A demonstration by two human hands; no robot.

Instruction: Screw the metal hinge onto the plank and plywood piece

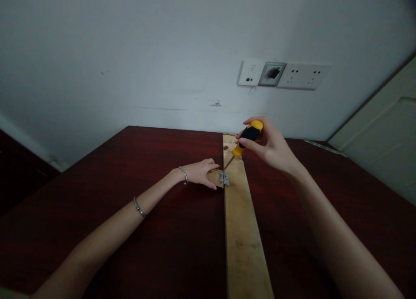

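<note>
My right hand (271, 145) grips the yellow and black handle of a screwdriver (250, 136). The shaft slants down to the left, its tip at the upper edge of a small metal hinge (225, 178). That hinge bridges a long wooden plank (242, 229) and a short wooden block (213, 177) butted against the plank's left side. Around the short block my left hand (198, 172) is closed, thumb on the near side and fingers on the far side. Whether a screw sits under the tip is too small to tell.
The dark red tabletop (156, 156) meets a white wall (162, 52). Wall sockets (303, 76) and a black plug (274, 73) are above the back edge. A thin flat strip (325, 147) lies at the back right, near a pale door panel (383, 130).
</note>
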